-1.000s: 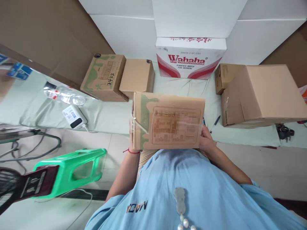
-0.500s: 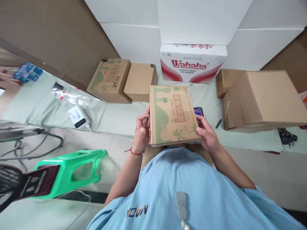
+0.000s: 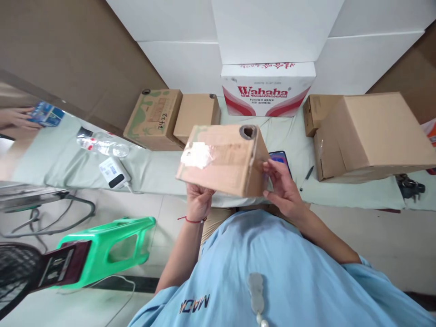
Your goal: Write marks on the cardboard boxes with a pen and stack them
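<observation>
A brown cardboard box [image 3: 225, 165] is held up in front of my body, tilted, with a torn white patch on its left part and a dark-ringed hole near its upper right corner. My left hand [image 3: 199, 200] grips its lower left edge from beneath, the fingers partly hidden by the box. Against the box's right side, my right hand [image 3: 281, 186] holds with its fingertips and thumb. Just behind the right hand a phone [image 3: 279, 159] lies on the pale green cloth [image 3: 156, 168].
Two brown boxes [image 3: 153, 118] stand behind to the left, a Wahaba-style red and white carton [image 3: 269, 91] at the back, and a large box [image 3: 384, 131] at right. A pen [image 3: 307, 176], power bank [image 3: 114, 172], bottle [image 3: 102, 144] and green stool [image 3: 112, 245] are around. Another person's hand [image 3: 20, 119] shows at far left.
The held box has been turned, so the green coconut print no longer faces up and a face with a white patch and hole shows. My left hand has shifted beneath it.
</observation>
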`<move>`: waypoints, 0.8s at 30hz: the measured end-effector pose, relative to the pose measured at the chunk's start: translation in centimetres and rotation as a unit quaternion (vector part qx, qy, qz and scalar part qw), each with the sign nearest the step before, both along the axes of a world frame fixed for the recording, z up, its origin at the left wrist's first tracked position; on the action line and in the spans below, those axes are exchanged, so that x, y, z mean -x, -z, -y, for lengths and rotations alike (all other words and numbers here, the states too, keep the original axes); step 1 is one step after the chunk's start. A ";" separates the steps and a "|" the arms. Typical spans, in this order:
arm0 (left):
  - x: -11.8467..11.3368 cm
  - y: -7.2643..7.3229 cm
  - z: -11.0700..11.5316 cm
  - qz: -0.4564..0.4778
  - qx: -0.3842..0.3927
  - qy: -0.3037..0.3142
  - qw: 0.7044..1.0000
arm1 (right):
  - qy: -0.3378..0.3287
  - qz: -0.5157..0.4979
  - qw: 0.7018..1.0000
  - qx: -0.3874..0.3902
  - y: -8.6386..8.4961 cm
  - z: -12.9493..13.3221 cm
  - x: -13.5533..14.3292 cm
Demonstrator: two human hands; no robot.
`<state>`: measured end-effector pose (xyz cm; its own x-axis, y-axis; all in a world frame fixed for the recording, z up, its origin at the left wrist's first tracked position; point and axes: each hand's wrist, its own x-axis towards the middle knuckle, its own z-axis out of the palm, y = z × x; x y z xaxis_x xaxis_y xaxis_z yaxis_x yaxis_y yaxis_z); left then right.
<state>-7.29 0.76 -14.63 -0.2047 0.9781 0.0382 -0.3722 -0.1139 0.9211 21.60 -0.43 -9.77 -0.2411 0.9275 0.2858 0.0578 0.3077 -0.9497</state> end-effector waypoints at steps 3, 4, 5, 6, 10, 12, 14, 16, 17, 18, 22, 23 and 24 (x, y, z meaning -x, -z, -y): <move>0.3 -0.1 0.2 -0.017 -0.002 -0.035 0.999 | 0.000 -0.084 0.995 0.057 1.1 -0.3 0.4; 0.5 -0.2 0.3 -0.021 -0.002 -0.046 0.999 | -0.006 -0.092 0.993 0.073 1.2 -0.3 0.5; 0.8 -0.5 0.4 -0.024 0.000 -0.056 0.998 | -0.010 -0.094 0.992 0.084 1.3 -0.3 0.6; 1.2 -0.9 0.5 -0.026 0.001 -0.063 0.998 | -0.014 -0.091 0.992 0.092 1.3 -0.2 0.8; 2.1 -3.6 1.0 -0.024 -0.006 -0.069 0.997 | -0.047 -0.065 0.991 0.103 1.0 0.3 1.3; 2.1 -5.4 1.0 -0.029 -0.015 -0.059 0.998 | -0.074 -0.066 0.989 0.108 0.9 0.6 1.6; 1.8 -7.0 0.7 -0.053 -0.014 -0.063 0.997 | -0.109 -0.070 0.986 0.103 0.6 0.7 1.8; 1.5 -8.3 0.5 -0.110 -0.011 -0.096 0.989 | -0.137 -0.048 0.986 0.079 0.3 0.7 1.6; 1.5 -8.8 0.4 -0.149 -0.017 -0.129 0.980 | -0.133 -0.019 0.989 0.060 0.2 0.6 1.2; 1.6 -9.3 0.5 -0.189 -0.032 -0.161 0.968 | -0.108 0.023 0.993 0.038 0.1 0.5 0.6; 2.0 -10.9 1.6 -0.272 -0.077 -0.136 0.950 | 0.163 0.286 0.944 0.035 0.8 0.0 -3.7; 1.9 -11.3 2.0 -0.270 -0.073 -0.101 0.955 | 0.220 0.359 0.904 0.072 1.2 -0.1 -5.0; 1.7 -11.6 2.3 -0.267 -0.065 -0.071 0.959 | 0.255 0.428 0.859 0.117 1.6 -0.1 -6.2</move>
<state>-8.98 -1.53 -3.03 -0.2523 0.9216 0.2950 0.1762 -0.2560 0.9505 27.83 -0.36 -11.35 0.1853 0.9827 -0.0017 0.8360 -0.1586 -0.5253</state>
